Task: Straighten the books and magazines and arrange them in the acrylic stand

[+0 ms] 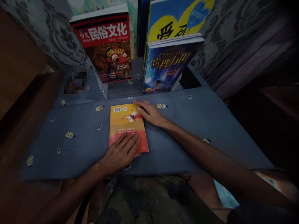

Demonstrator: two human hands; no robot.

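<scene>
A thin yellow-to-red book point(128, 117) lies closed on the blue cloth of the table, in front of me. Its barcode is at the far left corner, and a small drawing of a white horse with a rider shows near the right edge. My left hand point(125, 149) rests flat across the near part of the cover, fingers stretched out, hiding some of the print. At the far right corner of the book is my right hand point(150, 114), its fingers extended along the edge and its thumb a little apart from them.
Behind the book, a red book with a mask picture point(114, 56) and a dark blue book point(167, 67) stand upright in clear stands. A blue and yellow book point(173, 21) rises behind. A dark flat object point(190, 77) lies at the back right; a blurred patch point(76, 81) is back left.
</scene>
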